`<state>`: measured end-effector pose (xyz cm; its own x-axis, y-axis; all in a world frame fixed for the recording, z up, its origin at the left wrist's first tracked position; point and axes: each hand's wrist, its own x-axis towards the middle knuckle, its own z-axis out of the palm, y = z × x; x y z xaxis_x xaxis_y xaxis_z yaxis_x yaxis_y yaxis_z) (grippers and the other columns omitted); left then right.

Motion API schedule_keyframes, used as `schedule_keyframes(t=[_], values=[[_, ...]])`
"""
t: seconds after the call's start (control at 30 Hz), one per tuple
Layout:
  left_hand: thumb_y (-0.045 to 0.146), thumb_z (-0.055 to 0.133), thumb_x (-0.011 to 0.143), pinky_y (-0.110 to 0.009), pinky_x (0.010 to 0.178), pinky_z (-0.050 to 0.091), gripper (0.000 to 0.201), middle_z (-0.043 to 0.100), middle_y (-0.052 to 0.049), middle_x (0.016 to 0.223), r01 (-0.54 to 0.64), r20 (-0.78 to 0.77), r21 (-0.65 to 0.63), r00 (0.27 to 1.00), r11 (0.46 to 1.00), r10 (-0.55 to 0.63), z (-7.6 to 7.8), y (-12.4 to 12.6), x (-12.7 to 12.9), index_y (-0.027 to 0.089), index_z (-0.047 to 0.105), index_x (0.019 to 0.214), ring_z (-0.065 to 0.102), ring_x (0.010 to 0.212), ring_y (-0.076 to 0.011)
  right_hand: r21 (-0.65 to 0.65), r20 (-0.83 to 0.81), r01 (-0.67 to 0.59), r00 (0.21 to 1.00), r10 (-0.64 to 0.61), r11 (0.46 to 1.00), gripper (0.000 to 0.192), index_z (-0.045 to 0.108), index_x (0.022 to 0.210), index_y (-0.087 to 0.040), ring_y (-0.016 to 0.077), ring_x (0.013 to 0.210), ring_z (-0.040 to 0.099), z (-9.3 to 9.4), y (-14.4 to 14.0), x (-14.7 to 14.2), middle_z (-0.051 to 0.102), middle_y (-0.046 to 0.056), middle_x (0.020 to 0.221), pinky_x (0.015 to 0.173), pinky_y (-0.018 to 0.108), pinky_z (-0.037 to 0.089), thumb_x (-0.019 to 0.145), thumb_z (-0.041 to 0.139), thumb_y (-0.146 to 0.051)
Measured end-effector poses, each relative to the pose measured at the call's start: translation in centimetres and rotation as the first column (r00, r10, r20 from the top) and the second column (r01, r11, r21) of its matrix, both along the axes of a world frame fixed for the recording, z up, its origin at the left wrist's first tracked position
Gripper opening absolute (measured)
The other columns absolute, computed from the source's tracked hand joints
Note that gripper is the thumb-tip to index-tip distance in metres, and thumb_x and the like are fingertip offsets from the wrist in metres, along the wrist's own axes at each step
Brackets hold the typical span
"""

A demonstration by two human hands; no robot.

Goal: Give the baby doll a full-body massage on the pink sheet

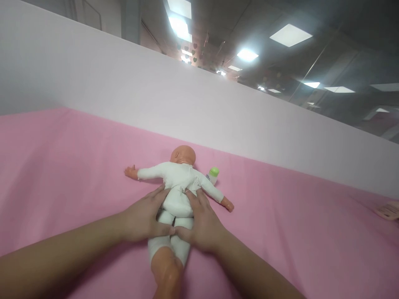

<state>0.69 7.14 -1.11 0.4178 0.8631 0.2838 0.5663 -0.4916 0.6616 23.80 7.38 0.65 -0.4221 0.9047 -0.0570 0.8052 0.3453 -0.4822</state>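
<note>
A baby doll (pixel 177 203) in a white cloth body lies face down, its bald head pointing away from me and its arms spread to the sides. My left hand (pixel 146 216) curves around the left side of its hips, fingertips at the waist. On the opposite side my right hand (pixel 202 220) clasps the hip and thigh, its fingers reaching the lower back. Both thumbs come together over the backs of the thighs. Just beyond the doll's right-hand arm, a small bottle with a green cap (pixel 213 174) lies or leans; its lower part is partly hidden.
Pink cloth (pixel 264 207) covers the surface under the doll. A white wall panel (pixel 149 95) runs along the far side. At the right edge is a pale pink printed item (pixel 388 211), cut off by the frame. Ceiling lights shine above the panel.
</note>
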Motion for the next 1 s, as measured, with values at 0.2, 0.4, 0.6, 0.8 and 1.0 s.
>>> schedule_keyframes(t=[0.2, 0.4, 0.6, 0.8, 1.0], values=[[0.051, 0.083, 0.062, -0.053, 0.102, 0.049, 0.111, 0.045, -0.015, 0.154, -0.016, -0.048, 0.011, 0.999, 1.0, 0.016, -1.5, 0.9, -1.0, 0.026, 0.033, 0.158, 0.049, 0.134, -0.0433, -0.065, -0.071, -0.063, 0.996, 0.058, 0.996, 0.117, 0.015, 0.162, -0.032, 0.0371, 0.157, 0.006, 0.4, 0.9, 1.4, 0.001, 0.015, 0.17, 0.121, 0.059, 0.025, 0.07, 0.084, -0.052], [0.057, 0.081, 0.064, -0.055, 0.106, 0.046, 0.114, 0.043, -0.016, 0.157, -0.074, -0.121, 0.069, 0.989, 0.995, 0.082, -1.9, 0.7, -1.8, 0.026, 0.028, 0.16, 0.045, 0.139, -0.0436, -0.044, -0.056, -0.091, 0.995, 0.088, 0.995, 0.115, 0.017, 0.162, -0.032, 0.0393, 0.156, 0.009, 0.2, 1.3, 2.1, 0.005, 0.017, 0.17, 0.12, 0.062, 0.026, 0.071, 0.084, -0.053], [0.07, 0.075, 0.068, -0.058, 0.107, 0.044, 0.113, 0.038, -0.022, 0.158, -0.174, -0.27, 0.17, 0.938, 0.97, 0.216, -1.0, -0.1, -1.6, 0.02, 0.03, 0.159, 0.037, 0.144, -0.0452, 0.281, -0.111, -0.098, 0.985, 0.134, 0.955, 0.103, 0.011, 0.163, -0.029, 0.0373, 0.154, 0.022, -0.3, 0.9, 1.4, 0.027, 0.014, 0.165, 0.118, 0.064, 0.031, 0.083, 0.072, -0.053], [0.048, 0.069, 0.082, -0.055, 0.11, 0.041, 0.072, 0.049, -0.017, 0.148, -0.041, -0.221, 0.498, 0.96, 0.866, 0.173, 0.3, -1.2, -0.3, 0.022, 0.048, 0.145, 0.049, 0.133, -0.0378, 0.562, -0.153, -0.133, 0.953, 0.26, 0.817, 0.093, 0.016, 0.161, -0.023, 0.0331, 0.146, 0.04, -0.9, 1.2, 1.5, 0.04, 0.014, 0.158, 0.116, 0.056, 0.04, 0.087, 0.068, -0.045], [0.031, 0.067, 0.082, -0.048, 0.103, 0.045, 0.055, 0.061, -0.011, 0.127, 0.06, -0.255, 0.381, 0.966, 0.923, 0.043, 1.2, -1.3, 0.6, 0.023, 0.057, 0.135, 0.057, 0.116, -0.0307, 0.682, -0.124, 0.002, 0.986, 0.113, 0.731, 0.058, 0.049, 0.144, -0.021, 0.0339, 0.134, 0.05, -1.1, 1.2, 1.0, 0.05, 0.015, 0.148, 0.109, 0.055, 0.047, 0.09, 0.064, -0.037]])
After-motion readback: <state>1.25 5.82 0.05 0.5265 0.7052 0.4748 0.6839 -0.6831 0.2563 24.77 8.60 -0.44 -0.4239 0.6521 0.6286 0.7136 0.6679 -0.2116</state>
